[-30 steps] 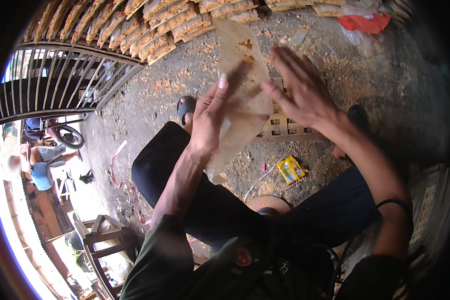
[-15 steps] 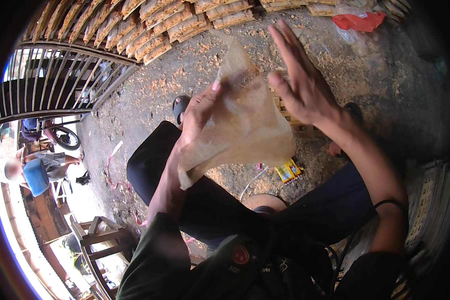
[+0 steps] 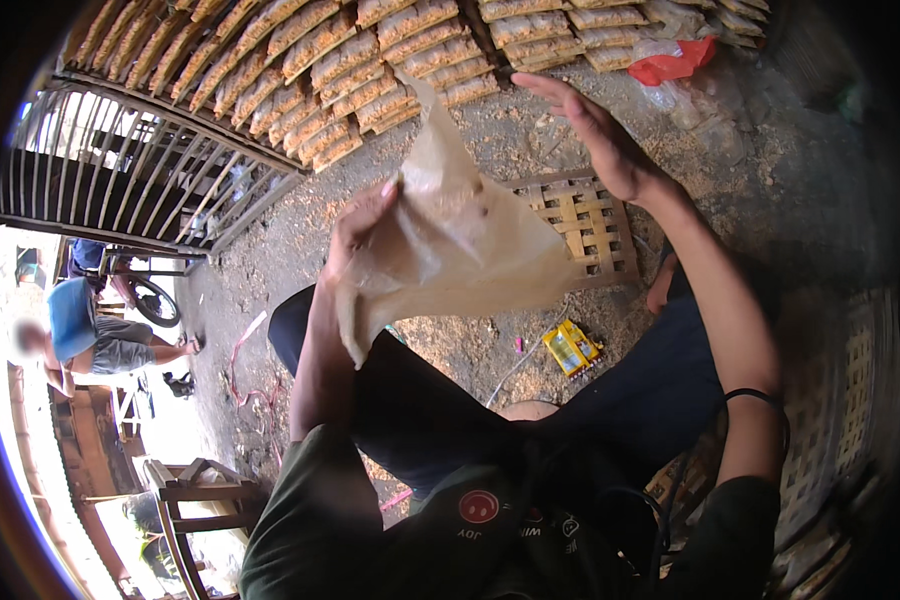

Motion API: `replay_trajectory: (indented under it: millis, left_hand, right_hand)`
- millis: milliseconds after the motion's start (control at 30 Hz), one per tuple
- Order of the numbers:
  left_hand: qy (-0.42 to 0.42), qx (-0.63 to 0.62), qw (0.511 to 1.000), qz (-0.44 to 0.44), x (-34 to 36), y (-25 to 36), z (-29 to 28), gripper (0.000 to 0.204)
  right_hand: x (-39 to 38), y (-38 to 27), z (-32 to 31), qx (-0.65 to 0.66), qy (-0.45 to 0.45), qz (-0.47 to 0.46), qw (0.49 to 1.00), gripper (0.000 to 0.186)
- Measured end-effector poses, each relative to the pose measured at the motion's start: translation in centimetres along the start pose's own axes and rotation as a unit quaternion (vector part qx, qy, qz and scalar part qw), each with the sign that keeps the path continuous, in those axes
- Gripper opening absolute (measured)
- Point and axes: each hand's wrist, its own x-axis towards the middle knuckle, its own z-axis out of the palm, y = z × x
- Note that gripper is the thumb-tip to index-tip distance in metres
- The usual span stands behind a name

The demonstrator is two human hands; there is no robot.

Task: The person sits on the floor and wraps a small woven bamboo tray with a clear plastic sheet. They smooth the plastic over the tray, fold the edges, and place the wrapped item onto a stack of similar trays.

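Observation:
A thin, translucent off-white plastic sheet [image 3: 460, 235] hangs loosely in front of me, its top corner pulled to a point and its lower edge draped over my left wrist. My left hand [image 3: 363, 225] pinches the sheet at its left side, thumb on top, the other fingers hidden behind it. Raised to the right and apart from the sheet, my right hand [image 3: 610, 150] is stretched out with nothing in it. Below that hand, a woven bamboo tray [image 3: 600, 235] lies on the floor, partly covered from sight by the sheet.
Rows of stacked filled trays [image 3: 425, 50] line the far side, with a red plastic bag [image 3: 673, 63] near them. A yellow packet [image 3: 572, 348] lies between my legs. At left are a bamboo rack [image 3: 120, 165], a wooden frame [image 3: 205, 492] and another person [image 3: 120, 340]. Crumbs litter the floor.
My right hand has drawn up and away from the sheet, its fingers now closer together. The sheet has shifted slightly left with my left hand. More of the bamboo tray shows.

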Motion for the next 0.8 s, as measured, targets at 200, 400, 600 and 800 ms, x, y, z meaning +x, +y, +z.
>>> replay_trajectory:
  millis: [200, 400, 600, 800]
  left_hand:
    - [-0.056, 0.105, 0.991, -0.053, -2.4, 2.4, 1.0, 0.044]
    - [-0.094, 0.045, 0.994, -0.038, -1.9, -0.3, 0.4, 0.042]
    - [-0.055, 0.045, 0.997, -0.042, -0.7, -0.2, -1.2, 0.039]
    - [-0.026, 0.378, 0.925, -0.004, -0.4, 1.9, -3.9, 0.058]
  right_hand:
    - [-0.4, -3.2, 1.0, 0.110, -0.039, -0.173, 0.978, 0.086]
    - [-1.8, -2.0, 3.3, 0.269, -0.109, -0.069, 0.954, 0.070]
    - [-2.4, 0.2, 1.4, 0.286, -0.082, 0.093, 0.950, 0.036]
    - [-0.8, -0.7, 1.8, 0.201, 0.029, 0.109, 0.973, 0.032]
